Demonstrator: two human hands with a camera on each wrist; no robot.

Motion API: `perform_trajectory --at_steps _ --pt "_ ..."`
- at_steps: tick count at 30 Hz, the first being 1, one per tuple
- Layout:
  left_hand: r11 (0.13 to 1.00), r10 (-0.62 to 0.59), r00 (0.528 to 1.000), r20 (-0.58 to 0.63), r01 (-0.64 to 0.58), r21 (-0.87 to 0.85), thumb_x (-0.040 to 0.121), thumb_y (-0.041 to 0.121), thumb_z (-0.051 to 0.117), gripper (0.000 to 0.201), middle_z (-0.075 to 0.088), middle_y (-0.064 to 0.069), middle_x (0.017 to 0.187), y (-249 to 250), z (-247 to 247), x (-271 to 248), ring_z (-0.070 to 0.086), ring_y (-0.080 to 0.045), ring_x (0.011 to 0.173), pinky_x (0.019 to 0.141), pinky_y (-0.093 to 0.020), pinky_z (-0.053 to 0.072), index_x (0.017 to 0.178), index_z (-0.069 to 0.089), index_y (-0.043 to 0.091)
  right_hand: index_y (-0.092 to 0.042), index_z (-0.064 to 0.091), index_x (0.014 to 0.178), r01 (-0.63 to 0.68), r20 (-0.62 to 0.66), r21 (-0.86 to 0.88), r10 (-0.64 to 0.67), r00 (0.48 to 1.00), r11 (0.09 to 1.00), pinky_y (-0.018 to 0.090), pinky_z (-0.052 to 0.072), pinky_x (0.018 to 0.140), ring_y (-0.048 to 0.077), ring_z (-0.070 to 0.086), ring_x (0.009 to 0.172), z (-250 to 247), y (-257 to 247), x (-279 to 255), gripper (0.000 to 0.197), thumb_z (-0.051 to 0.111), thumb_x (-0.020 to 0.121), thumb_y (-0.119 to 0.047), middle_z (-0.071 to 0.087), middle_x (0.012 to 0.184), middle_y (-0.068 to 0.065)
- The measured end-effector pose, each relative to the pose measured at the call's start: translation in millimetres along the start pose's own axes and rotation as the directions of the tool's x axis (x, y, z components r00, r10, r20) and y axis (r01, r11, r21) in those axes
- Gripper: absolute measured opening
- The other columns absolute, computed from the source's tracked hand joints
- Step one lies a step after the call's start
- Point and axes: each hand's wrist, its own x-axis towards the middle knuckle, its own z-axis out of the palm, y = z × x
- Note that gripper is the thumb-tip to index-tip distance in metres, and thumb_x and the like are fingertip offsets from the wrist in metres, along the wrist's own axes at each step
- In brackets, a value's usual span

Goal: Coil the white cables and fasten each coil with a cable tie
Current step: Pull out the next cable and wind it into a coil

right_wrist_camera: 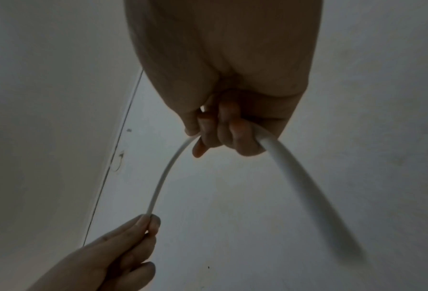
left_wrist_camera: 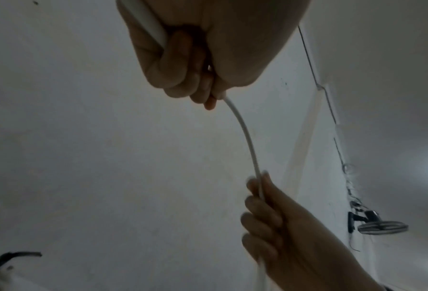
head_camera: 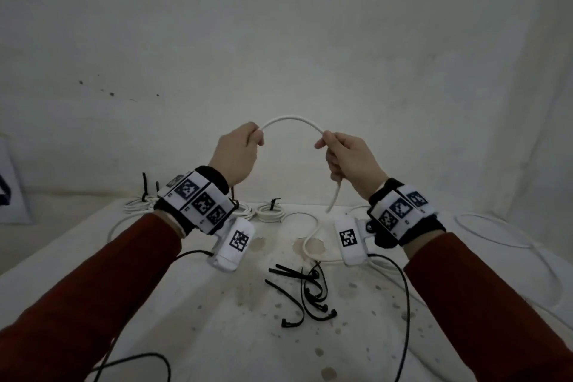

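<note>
A white cable [head_camera: 293, 119] arches in the air between my two raised hands. My left hand [head_camera: 240, 150] pinches one side of the arch, and my right hand [head_camera: 348, 156] grips the other with curled fingers. Below the right hand the cable hangs down and trails onto the table [head_camera: 198, 304]. In the left wrist view the cable [left_wrist_camera: 245, 135] runs from my left hand [left_wrist_camera: 180, 65] down to my right hand [left_wrist_camera: 267, 216]. In the right wrist view the cable [right_wrist_camera: 168, 171] curves from my right hand [right_wrist_camera: 222, 133] to my left hand [right_wrist_camera: 133, 236]. Several black cable ties [head_camera: 305, 291] lie loose below.
Coiled white cables with black ties [head_camera: 271, 211] sit along the table's far edge by the wall. Another loose white cable [head_camera: 496, 236] loops at the right. Thin black wires [head_camera: 403, 304] run from the wrist cameras across the stained tabletop.
</note>
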Motion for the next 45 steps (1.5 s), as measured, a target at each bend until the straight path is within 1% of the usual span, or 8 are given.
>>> perform_trajectory --at_steps 7,12,21,24,31,36,40,45 --pt "0.991 -0.070 0.981 -0.183 0.089 0.100 0.100 0.017 0.037 0.024 0.053 -0.008 0.074 -30 -14 26 0.045 -0.023 0.064 0.054 -0.023 0.023 0.084 0.053 0.013 -0.012 0.052 0.080 -0.193 0.131 0.179 0.171 0.977 0.965 0.019 0.020 0.041 0.009 0.019 0.043 -30 35 -29 0.032 0.040 0.103 -0.029 0.024 0.054 -0.003" --pt "0.990 -0.034 0.996 -0.084 0.045 0.133 0.100 0.019 0.037 0.025 0.057 -0.011 0.075 -39 -10 24 0.049 -0.025 0.068 0.051 -0.023 0.029 0.083 0.055 0.013 -0.007 0.055 0.078 -0.244 0.272 0.311 0.160 0.949 0.919 0.028 0.048 0.058 0.017 0.049 0.058 -33 21 -40 0.025 0.040 0.098 -0.013 0.052 0.063 0.003" --pt "0.993 0.021 0.998 0.057 -0.027 0.114 0.100 0.026 0.041 0.028 0.053 -0.004 0.068 -38 -3 6 0.047 -0.019 0.060 0.053 -0.015 0.034 0.084 0.059 0.014 -0.010 0.054 0.090 -0.287 0.346 0.797 -0.011 0.938 0.532 0.021 0.048 0.052 0.007 0.041 0.045 -29 -4 -40 0.021 0.040 0.094 -0.024 0.041 0.053 -0.006" --pt "0.992 0.040 0.989 0.143 -0.056 0.110 0.100 0.029 0.040 0.030 0.052 0.000 0.069 -40 -6 -2 0.045 -0.013 0.059 0.053 -0.014 0.034 0.083 0.059 0.014 -0.005 0.056 0.089 -0.226 0.253 0.921 -0.045 0.966 0.317 0.018 0.035 0.040 0.007 0.030 0.041 -35 -9 -33 0.022 0.041 0.094 -0.020 0.041 0.053 -0.004" --pt "0.915 0.133 0.936 0.327 -0.243 0.323 0.100 0.033 0.038 0.027 0.051 0.005 0.064 -43 -8 -20 0.047 -0.014 0.057 0.058 -0.030 0.036 0.085 0.059 0.023 -0.004 0.062 0.097 0.043 -0.049 0.970 0.019 0.999 0.239 0.022 0.052 0.058 0.011 0.056 0.054 -17 -11 -19 0.019 0.052 0.083 -0.009 0.065 0.072 0.000" --pt "0.632 0.247 0.880 0.406 -0.464 0.620 0.101 0.042 0.027 0.033 0.060 0.006 0.088 -15 -3 -35 0.057 -0.020 0.078 0.059 -0.028 0.035 0.097 0.054 0.021 -0.003 0.061 0.094 0.167 -0.174 0.788 -0.046 0.984 0.592 0.027 0.058 0.076 0.016 0.069 0.071 15 -5 -12 0.015 0.047 0.096 -0.001 0.073 0.082 0.006" --pt "0.526 0.292 0.837 0.462 -0.544 0.654 0.101 0.043 0.028 0.033 0.063 0.007 0.101 -2 -1 -44 0.061 -0.019 0.085 0.058 -0.027 0.031 0.104 0.055 0.024 -0.005 0.058 0.089 0.273 -0.130 0.241 -0.248 0.960 0.931 0.027 0.056 0.077 0.020 0.069 0.075 32 3 -7 0.016 0.048 0.095 0.006 0.070 0.085 0.011" --pt "0.525 0.464 0.773 0.432 -0.633 0.569 0.095 0.045 0.029 0.041 0.066 0.007 0.082 -2 -6 -45 0.065 -0.021 0.070 0.047 -0.022 0.018 0.086 0.061 0.022 -0.010 0.053 0.090 0.387 0.331 -0.458 -0.250 0.910 0.801 0.015 0.044 0.066 -0.002 0.059 0.067 34 10 -15 0.012 0.044 0.097 -0.006 0.070 0.085 -0.003"
